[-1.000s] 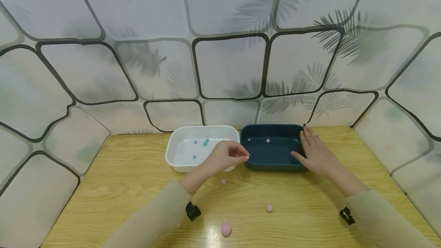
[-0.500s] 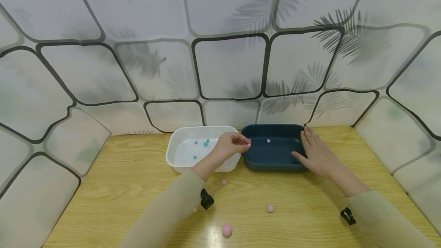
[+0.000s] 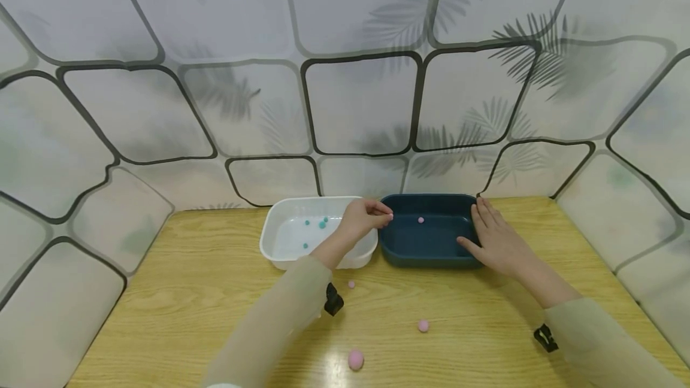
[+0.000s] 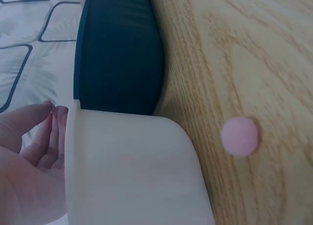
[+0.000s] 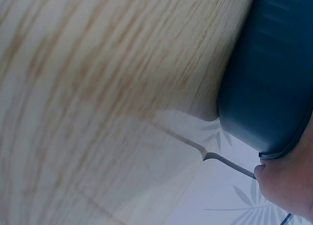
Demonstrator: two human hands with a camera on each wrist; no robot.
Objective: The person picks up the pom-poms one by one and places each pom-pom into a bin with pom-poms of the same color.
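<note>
My left hand (image 3: 360, 220) reaches over the white tray (image 3: 268, 251) to the near left rim of the dark blue tray (image 3: 431, 260). Its thumb and forefinger pinch a small pink pom-pom (image 3: 390, 216), mostly covered by the fingertips. In the left wrist view, that hand (image 4: 34, 156) shows behind the white tray's wall with its fingertips together. Another pink pom-pom (image 3: 421, 220) lies inside the blue tray. My right hand (image 3: 498, 244) rests on the blue tray's right rim, fingers straight and thumb over the inside.
Several teal pom-poms (image 3: 322, 225) lie in the white tray, which stands beside the blue one. On the wooden table (image 3: 205, 298) in front are a tiny pink pom-pom (image 3: 351, 284), a medium one (image 3: 423, 326) and a larger one (image 3: 356, 360). A patterned wall covering (image 3: 361, 106) rises behind.
My left hand has moved up and slightly right, from the trays' front corner to the blue tray's left rim, covering a pink pom-pom seen there earlier. My right hand has stayed in place.
</note>
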